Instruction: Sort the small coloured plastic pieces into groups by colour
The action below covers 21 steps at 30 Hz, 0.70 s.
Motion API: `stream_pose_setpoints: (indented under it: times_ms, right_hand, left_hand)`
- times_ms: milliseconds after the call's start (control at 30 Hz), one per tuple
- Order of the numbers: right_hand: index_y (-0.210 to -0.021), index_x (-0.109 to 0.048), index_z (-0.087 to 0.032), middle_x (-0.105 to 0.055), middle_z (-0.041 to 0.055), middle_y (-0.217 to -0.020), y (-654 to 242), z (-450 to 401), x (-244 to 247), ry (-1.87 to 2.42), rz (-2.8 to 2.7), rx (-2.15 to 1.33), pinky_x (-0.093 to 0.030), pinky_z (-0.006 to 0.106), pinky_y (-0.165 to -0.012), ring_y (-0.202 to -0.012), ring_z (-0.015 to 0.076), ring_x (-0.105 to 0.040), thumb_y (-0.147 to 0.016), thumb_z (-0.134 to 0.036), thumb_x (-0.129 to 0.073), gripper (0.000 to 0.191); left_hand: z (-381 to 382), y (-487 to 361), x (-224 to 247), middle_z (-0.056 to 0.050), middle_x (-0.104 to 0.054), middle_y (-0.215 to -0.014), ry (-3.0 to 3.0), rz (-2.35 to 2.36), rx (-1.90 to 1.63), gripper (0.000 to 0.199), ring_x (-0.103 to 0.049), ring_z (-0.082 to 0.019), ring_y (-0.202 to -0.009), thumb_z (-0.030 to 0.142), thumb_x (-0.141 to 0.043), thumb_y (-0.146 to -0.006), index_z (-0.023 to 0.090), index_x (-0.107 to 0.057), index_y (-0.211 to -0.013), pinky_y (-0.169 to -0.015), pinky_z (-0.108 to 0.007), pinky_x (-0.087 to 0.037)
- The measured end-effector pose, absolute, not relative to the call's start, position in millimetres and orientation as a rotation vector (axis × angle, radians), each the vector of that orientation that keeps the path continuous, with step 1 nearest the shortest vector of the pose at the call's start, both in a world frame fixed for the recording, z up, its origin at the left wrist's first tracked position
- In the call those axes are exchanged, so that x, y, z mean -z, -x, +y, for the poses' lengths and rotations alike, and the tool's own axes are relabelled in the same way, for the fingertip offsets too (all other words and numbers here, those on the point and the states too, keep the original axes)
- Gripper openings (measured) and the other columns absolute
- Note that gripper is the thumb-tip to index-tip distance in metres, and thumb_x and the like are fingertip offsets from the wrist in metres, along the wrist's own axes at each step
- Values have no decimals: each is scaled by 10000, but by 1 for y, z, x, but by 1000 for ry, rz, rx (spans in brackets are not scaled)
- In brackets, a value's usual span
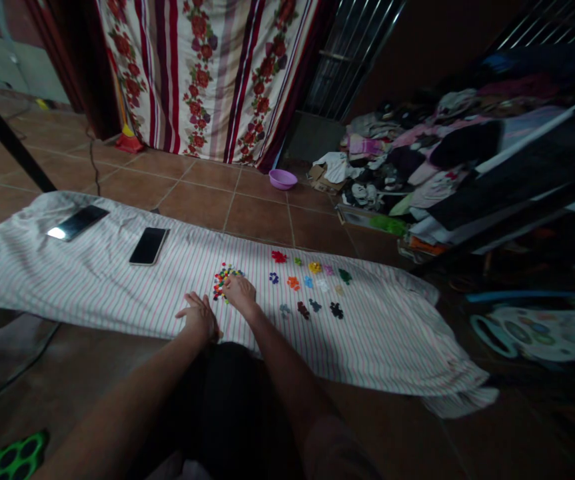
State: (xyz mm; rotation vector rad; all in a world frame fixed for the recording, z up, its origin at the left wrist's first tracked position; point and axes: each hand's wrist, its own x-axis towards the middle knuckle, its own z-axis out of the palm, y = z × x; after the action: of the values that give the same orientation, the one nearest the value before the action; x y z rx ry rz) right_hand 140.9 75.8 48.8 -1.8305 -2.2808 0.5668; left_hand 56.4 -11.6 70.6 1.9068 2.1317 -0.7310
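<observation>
My right hand (240, 291) reaches down onto a mixed pile of small, bead-like coloured pieces (220, 275), with its fingers drawn together at the pile's right side. Whatever may be between those fingertips is too small to make out. Near the front edge of the striped cloth (187, 267), my left hand (198, 315) lies with its fingers apart, holding nothing visible. To the right are small groups sorted by colour, among them red pieces (278, 257), orange pieces (293, 283), yellow pieces (314, 267), dark green pieces (344, 275), brown pieces (303, 310) and black pieces (336, 310).
On the cloth's left part lie a dark phone (149, 246) and a larger shiny device (78, 223). Beyond it, a purple basin (282, 179) sits on the tiled floor. A heap of clothes (407, 153) fills the right side, behind a dark slanted bar.
</observation>
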Motion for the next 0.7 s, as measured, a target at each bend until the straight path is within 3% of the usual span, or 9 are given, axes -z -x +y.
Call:
stream_pose_setpoints:
  times_ms: [300,500,700]
  right_hand:
    - [-812,-604,-229,-639,-4,-843,-146,76,-37,1609,-2085,-593,-420,235,-750,-802,136,-570,-813,-224,-560,44]
    - [-877,-604,-223,-656,-10,-847,-154,74,-35,1540,-1981,-641,-452,235,-747,-761,132,-595,-788,-170,-556,113]
    - [-940,-639,-238,-668,4,-925,-188,72,-26,1569,-1847,-620,-484,247,-783,-799,134,-615,-772,-139,-537,219]
  left_hand:
    - [-12,-56,-66,-378,-207,-1468,-1900,2153,689,939,-205,-535,-1365,534,-514,-762,-34,-210,-1446,-809,-628,-471]
    - [-12,-58,-70,-380,-209,-1465,-1908,2139,759,935,-225,-531,-1359,530,-514,-771,-34,-199,-1445,-785,-594,-494]
    - [-13,-57,-67,-370,-223,-1469,-1888,2171,722,902,-227,-525,-1362,505,-489,-774,-30,-212,-1445,-812,-633,-471]
